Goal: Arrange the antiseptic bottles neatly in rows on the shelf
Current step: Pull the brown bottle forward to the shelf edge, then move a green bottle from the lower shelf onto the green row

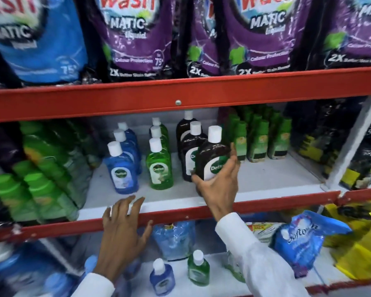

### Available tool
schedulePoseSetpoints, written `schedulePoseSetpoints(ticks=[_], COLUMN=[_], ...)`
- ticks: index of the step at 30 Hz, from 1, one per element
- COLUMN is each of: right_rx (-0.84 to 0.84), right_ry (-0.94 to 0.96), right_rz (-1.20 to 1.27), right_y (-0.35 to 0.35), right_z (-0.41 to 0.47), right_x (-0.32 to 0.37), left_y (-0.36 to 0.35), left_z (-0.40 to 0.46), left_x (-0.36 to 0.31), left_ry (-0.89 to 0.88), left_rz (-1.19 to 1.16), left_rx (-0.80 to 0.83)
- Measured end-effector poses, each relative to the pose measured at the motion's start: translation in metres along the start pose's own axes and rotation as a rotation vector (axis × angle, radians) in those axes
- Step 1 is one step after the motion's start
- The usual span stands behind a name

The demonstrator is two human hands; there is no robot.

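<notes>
Head view: your right hand (217, 185) wraps the brown bottle (212, 159) from below and from its right side, thumb at the lower left corner, fingers (232, 155) up the right edge, so the grip is closed around the body. The bottle stands nearly upright, cap tipped slightly right, its base low over the white shelf (276, 179); whether it touches, you cannot tell. Just behind and left of the grip two more brown bottles (190, 151) run back in a file, so the held one belongs at the front of that line. Further left stand the green row (160, 166) and then the blue row (123, 168). Your left hand (124, 228) is spread flat and empty at the red shelf lip (180, 213), nearer the blue row. I judge the next move a short push left and back.
</notes>
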State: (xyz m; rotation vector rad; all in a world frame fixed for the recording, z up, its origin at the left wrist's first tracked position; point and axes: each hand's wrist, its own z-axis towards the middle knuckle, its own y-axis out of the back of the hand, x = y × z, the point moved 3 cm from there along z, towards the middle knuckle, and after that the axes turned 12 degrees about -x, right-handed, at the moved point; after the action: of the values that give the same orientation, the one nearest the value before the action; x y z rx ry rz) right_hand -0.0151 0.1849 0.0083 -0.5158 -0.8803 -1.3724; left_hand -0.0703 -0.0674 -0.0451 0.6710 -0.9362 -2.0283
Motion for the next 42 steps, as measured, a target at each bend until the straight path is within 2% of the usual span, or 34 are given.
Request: schedulePoseSetpoints(ticks=[5,9,14,19,22,24,28,30,32,36,42], right_rx=[0.037,0.004,0.05,0.0,-0.04,0.144,0.8,0.97,1.021,1.018,0.814], right_ry=[-0.024,-0.012,0.023,0.076,0.207,0.187,0.013,-0.07,-0.078,0.058,0.17], right_rz=[-0.04,-0.063,-0.106,-0.079,0.008,0.003,-0.257,-0.313,-0.354,-0.4,-0.183], right_y=[-0.021,-0.021,-0.016,0.021,0.052,0.056,0.035,0.025,0.017,0.016,0.045], right_z=[-0.018,-0.021,-0.028,-0.051,-0.092,-0.118,-0.158,-0.167,-0.168,-0.16,-0.111], right_x=[0.009,0.009,0.004,-0.016,-0.042,-0.074,-0.133,-0.143,-0.148,-0.132,-0.027], left_y=[-0.014,-0.018,-0.019,-0.022,-0.023,-0.024,-0.026,-0.026,-0.025,-0.023,-0.019], left_z=[-0.017,-0.017,-0.019,-0.023,-0.023,-0.023,-0.024,-0.024,-0.025,-0.027,-0.026], left_x=[0.026,0.026,0.022,0.021,0.022,0.019,0.016,0.016,0.018,0.023,0.023], left_ry=[-0.052,-0.046,-0.027,-0.01,-0.001,0.017,0.037,0.035,0.03,0.008,0.025], left_rz=[0.003,-0.004,-0.02,-0.043,-0.041,-0.049,-0.057,-0.056,-0.061,-0.073,-0.131], left_rx=[0.019,0.003,-0.021,-0.025,-0.027,-0.031,-0.044,-0.044,-0.039,-0.015,-0.023])
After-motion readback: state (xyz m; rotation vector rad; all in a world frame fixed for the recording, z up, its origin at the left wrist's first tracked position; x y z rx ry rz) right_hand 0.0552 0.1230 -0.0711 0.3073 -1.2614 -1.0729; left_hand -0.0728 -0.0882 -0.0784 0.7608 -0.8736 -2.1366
